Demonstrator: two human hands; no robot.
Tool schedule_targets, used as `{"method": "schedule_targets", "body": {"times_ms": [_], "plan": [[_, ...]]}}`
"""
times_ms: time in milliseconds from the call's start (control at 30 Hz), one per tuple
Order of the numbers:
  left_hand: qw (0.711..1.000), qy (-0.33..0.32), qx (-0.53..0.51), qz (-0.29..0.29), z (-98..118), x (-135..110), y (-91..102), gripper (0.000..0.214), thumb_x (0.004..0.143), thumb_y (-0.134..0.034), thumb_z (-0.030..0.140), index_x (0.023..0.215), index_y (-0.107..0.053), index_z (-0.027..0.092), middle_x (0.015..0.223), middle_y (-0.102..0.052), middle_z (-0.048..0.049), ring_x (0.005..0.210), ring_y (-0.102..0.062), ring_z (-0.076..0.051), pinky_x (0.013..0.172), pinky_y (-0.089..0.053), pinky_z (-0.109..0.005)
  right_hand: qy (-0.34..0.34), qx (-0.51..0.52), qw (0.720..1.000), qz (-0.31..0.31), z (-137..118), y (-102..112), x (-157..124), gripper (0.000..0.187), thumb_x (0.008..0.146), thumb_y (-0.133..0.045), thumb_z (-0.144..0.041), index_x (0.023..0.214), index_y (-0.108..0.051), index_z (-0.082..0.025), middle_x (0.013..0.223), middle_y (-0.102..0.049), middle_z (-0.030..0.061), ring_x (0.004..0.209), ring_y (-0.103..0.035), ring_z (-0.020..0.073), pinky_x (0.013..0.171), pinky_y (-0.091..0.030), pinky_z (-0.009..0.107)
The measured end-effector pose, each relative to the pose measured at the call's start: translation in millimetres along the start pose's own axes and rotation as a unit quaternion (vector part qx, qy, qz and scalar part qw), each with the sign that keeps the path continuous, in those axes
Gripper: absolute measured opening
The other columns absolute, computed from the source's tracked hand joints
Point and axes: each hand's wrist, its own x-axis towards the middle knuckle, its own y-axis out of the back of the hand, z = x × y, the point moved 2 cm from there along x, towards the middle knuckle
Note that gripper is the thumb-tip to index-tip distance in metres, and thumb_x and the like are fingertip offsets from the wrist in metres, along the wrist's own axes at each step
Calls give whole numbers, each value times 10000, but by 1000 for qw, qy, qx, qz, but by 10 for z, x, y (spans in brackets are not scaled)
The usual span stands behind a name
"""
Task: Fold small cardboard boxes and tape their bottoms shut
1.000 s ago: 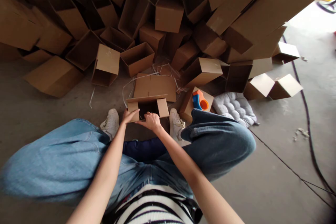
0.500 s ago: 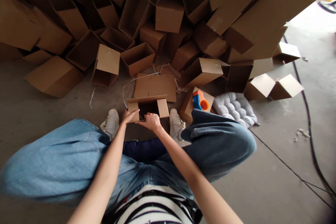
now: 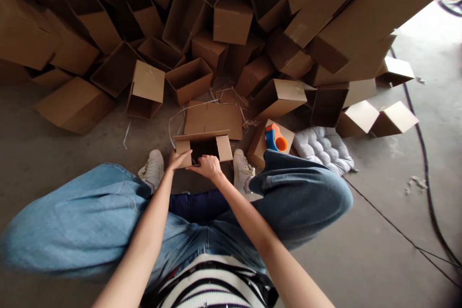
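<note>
A small cardboard box (image 3: 224,147) stands on the floor between my white shoes, its side flaps spread and its far flap raised. My left hand (image 3: 177,159) presses on the left flap, fingers together against the cardboard. My right hand (image 3: 206,166) grips the near flap at the box's front edge, fingers curled over it. A flattened cardboard sheet (image 3: 213,118) lies just behind the box. An orange and blue tape dispenser (image 3: 274,137) rests on another box (image 3: 258,147) to the right, by my right knee.
A big heap of brown cardboard boxes (image 3: 231,19) fills the far side. White plastic straps (image 3: 176,118) lie around the flat sheet. A grey quilted cushion (image 3: 323,148) sits at the right. Black cables (image 3: 418,144) run across the concrete floor on the right.
</note>
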Motion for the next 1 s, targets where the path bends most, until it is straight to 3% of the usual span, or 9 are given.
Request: {"method": "schedule_targets", "body": {"times_ms": [433,700,1000], "plan": [[1000,3,-29,-5,128,-105,19,507,700,-845,373,1119,-685,138,1092,-750,-108,971,-716,-227,772,-557,-266,-4,-11,1000,-2,12,-17,31,898,802,-272,-886,889,-789,-157,864,-756,146,862,-728,247,703,-479,274],[997,38,-67,-7,173,-144,37,499,725,-834,343,1153,-671,148,1097,-748,-109,971,-721,-230,760,-567,-269,-3,-19,1000,-4,8,-2,49,865,819,-291,-865,907,-793,-166,862,-758,148,872,-730,250,705,-479,275],[984,107,-138,-28,181,-149,72,483,780,-767,450,1135,-675,137,1007,-754,-129,889,-728,-252,743,-574,-330,-27,2,1000,2,-93,-6,14,914,798,-245,-888,880,-795,-162,833,-752,156,858,-728,247,700,-474,268]]}}
